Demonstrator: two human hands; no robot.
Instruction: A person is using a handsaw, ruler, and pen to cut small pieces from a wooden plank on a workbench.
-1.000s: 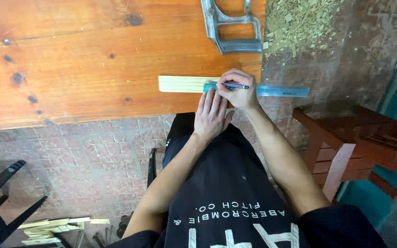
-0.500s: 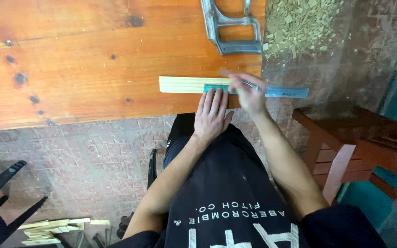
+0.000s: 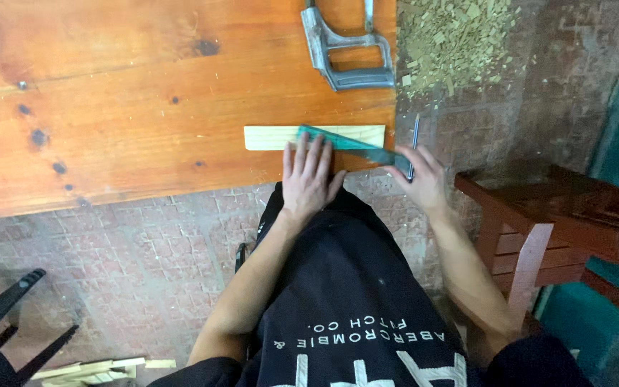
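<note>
Head view, bottom centre: dark apron (image 3: 352,301) with pale lettering fills the lower middle, both forearms running up from it. Left hand (image 3: 309,179), just left of centre, lies flat, fingers spread and extended, fingertips pressing on the pale wood strip (image 3: 273,137) and the near end of the green transparent ruler (image 3: 345,141); nothing gripped, only held down. Right hand (image 3: 420,179), right of centre, is curled loosely around a thin dark pen (image 3: 413,147) that points up the frame, fingers also touching the ruler's right end, which overhangs the table edge. Strip lies lengthwise along the near edge of the orange wooden table (image 3: 123,107), ruler angled across its right half. Grey metal saw frame (image 3: 349,54) at top centre on the table. Wood chips (image 3: 460,39) heaped on the floor, upper right. Red-brown wooden stool (image 3: 553,208) at right.
</note>
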